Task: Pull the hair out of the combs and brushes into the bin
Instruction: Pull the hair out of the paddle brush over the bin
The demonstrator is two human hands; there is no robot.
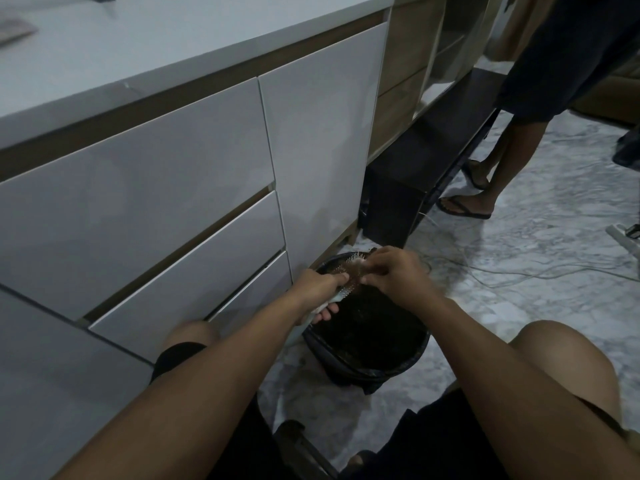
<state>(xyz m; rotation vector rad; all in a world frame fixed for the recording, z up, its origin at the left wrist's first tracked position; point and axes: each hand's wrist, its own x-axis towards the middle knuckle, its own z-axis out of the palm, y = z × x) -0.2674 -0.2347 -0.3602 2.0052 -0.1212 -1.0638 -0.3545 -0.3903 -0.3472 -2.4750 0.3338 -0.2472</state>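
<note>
both forearms are bare to the frame's edge, with no sleeves, watch or rings in view on the left hand (313, 289) or the right hand (394, 270). black shorts (440, 441) cover the thighs, ending above bare knees.

Single head-worn view, steeply downward, close over hands (349, 282), perhaps seated.

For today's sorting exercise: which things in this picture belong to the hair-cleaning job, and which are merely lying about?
Part of the job:
left hand gripping the brush
right hand picking at the bristles
bin with a dark liner

Merely about:
cables on the floor
white drawers
bystander's sandalled feet
</note>
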